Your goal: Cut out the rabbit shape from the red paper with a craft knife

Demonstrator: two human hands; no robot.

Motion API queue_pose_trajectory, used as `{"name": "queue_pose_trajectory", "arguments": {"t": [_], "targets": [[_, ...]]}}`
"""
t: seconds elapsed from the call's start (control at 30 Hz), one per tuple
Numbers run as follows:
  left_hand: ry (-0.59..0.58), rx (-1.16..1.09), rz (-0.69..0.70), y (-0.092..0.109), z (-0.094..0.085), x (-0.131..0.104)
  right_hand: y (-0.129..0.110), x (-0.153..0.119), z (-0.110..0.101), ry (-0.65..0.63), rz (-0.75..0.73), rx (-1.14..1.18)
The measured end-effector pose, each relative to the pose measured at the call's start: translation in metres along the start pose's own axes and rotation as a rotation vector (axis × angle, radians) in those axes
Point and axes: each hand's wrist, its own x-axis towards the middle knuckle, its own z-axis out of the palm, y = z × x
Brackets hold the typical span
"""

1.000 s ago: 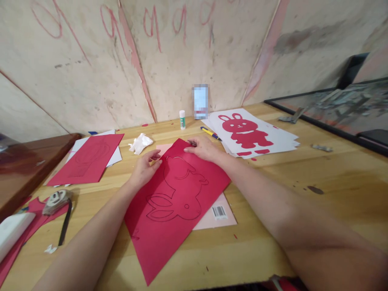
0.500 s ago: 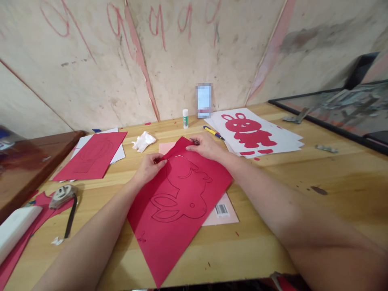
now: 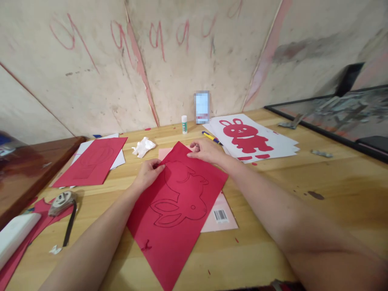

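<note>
Red sheet (image 3: 178, 258), its rabbit outline (image 3: 186, 198) not yet cut free, is held over the pink card (image 3: 226, 214). Its edge is pinched by the left hand (image 3: 148, 173); the closure of the right hand (image 3: 204, 151) cannot be told. Beyond the card, a red rabbit (image 3: 247, 144) is apparently completed on white paper (image 3: 280, 146).

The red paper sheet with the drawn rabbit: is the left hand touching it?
Touching: the head view shows the left hand pinching the edge of the red sheet.

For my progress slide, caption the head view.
Left hand and right hand at a red rectangular paper sheet bearing a rabbit outline.
</note>
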Motion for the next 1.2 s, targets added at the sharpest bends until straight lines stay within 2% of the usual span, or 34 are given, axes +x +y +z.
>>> {"name": "queue_pose_trajectory", "arguments": {"t": [0.13,0.23,0.33,0.47,0.57,0.8,0.9,1.0,1.07,1.2], "targets": [[0.027,-0.044,-0.05,0.0,-0.004,0.0,0.016,0.007,-0.003,-0.138,-0.002,0.081],[0.042,-0.07,-0.096,-0.002,-0.005,0.0,0.024,0.011,-0.006,-0.188,-0.022,0.017],[0.012,-0.081,-0.14,-0.003,-0.003,-0.001,0.026,0.014,-0.008,-0.146,0.007,-0.074],[-0.102,-0.071,-0.186,-0.001,-0.003,-0.003,0.025,0.014,-0.009,-0.061,0.033,-0.172],[-0.183,-0.026,-0.21,0.006,-0.009,-0.005,0.023,0.012,-0.006,-0.037,0.011,-0.218],[-0.361,0.165,-0.217,0.018,-0.036,-0.007,0.007,0.001,0.012,0.087,-0.174,-0.355],[-0.379,0.254,-0.218,0.018,-0.044,-0.006,0.003,-0.003,0.017,0.118,-0.273,-0.393],[-0.391,0.332,-0.224,0.019,-0.049,-0.005,0.002,-0.003,0.019,0.154,-0.297,-0.42],[-0.397,0.36,-0.223,0.019,-0.05,-0.005,0.001,-0.003,0.019,0.147,-0.266,-0.437],[-0.398,0.36,-0.193,0.016,-0.05,-0.003,0.002,-0.001,0.02,0.035,-0.149,-0.408]]}}
